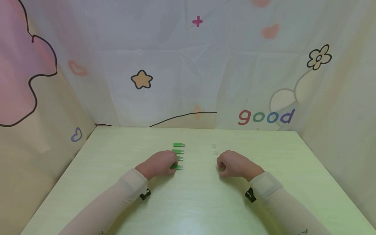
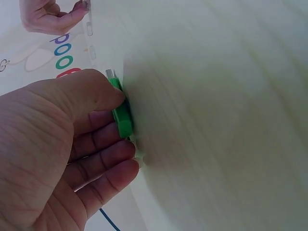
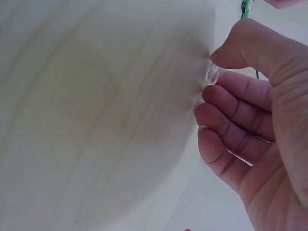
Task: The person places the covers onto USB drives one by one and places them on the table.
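Several green USB sticks lie in a column left of the table's middle, metal plugs facing right. At the near end of that column my left hand pinches the closest USB stick between thumb and fingers, low at the tabletop. The hand partly covers the stick behind it. Across a gap to the right, my right hand holds a small clear cap between thumb and forefinger, close to the table surface. From the head view that cap is hidden by the fingers.
Two more clear caps lie just beyond my right hand. Farther back in the column are other green USB sticks. A printed curtain rises behind the pale table and along both sides.
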Demonstrator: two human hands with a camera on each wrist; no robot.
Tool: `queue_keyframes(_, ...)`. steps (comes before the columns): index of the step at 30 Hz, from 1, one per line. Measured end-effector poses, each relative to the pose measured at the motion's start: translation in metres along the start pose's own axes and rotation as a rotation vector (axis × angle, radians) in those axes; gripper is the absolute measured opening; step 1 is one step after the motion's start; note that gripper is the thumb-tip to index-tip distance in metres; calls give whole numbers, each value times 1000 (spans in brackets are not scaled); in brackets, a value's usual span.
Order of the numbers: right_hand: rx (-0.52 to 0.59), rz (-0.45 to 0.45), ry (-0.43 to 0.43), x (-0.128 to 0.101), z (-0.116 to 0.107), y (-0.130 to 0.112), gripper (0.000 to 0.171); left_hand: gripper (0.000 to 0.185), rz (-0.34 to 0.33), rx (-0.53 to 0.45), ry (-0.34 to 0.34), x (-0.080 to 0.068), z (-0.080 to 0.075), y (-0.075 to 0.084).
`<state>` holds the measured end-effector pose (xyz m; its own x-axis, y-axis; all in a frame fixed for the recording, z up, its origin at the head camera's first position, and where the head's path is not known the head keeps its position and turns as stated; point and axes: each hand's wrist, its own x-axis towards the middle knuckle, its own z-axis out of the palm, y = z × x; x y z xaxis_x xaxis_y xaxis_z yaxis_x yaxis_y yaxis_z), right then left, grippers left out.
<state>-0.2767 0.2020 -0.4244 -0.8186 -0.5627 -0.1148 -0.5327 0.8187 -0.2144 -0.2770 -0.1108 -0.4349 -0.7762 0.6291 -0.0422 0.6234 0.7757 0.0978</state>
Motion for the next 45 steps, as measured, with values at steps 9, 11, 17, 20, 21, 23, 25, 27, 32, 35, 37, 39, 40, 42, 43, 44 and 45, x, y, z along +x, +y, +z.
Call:
queue_keyframes(9,4,-26,27,-5,-1,2,17,12,3,0,-5,-2,0,-2)
queue_keyframes(11,12,-25,33,-5,-1,3,17,10,-2,-8,-4,-3,-2,-2)
queue_keyframes(17,65,-29,49,-7,-3,7,13,8,2,-22,18,-4,-5,-2)
queue_keyframes(20,112,-44,65,-8,-5,7,12,7,15,-28,30,-5,-6,-2)
queue_keyframes(21,127,-51,71,-8,-5,7,11,7,22,-31,35,-5,-6,-2)
queue_keyframes(23,151,-55,80,-9,-5,7,11,6,36,-34,45,-6,-6,-1)
queue_keyframes(25,174,-64,85,-10,-5,7,11,7,56,-37,60,-6,-7,-1)
queue_keyframes(27,190,-74,91,-11,-5,7,11,7,80,-36,78,-7,-7,-1)
queue_keyframes(32,229,-103,115,-13,-4,6,10,6,124,-59,94,-9,-9,1)
queue_keyframes(35,252,-120,133,-14,-1,5,10,7,128,-99,74,-8,-9,2)
queue_keyframes(37,264,-133,141,-16,2,4,9,7,129,-126,60,-8,-8,4)
queue_keyframes(39,277,-138,148,-17,3,2,8,8,141,-142,60,-9,-8,5)
queue_keyframes(40,285,-138,149,-17,4,1,8,8,150,-152,62,-10,-8,6)
queue_keyframes(42,308,-136,151,-17,6,-1,9,7,172,-159,68,-11,-9,8)
queue_keyframes(43,322,-135,152,-17,7,-2,9,6,185,-160,74,-11,-9,8)
queue_keyframes(44,338,-135,154,-17,8,-2,10,6,194,-165,79,-12,-10,9)
queue_keyframes(45,356,-138,154,-18,9,-3,10,6,205,-169,83,-12,-11,10)
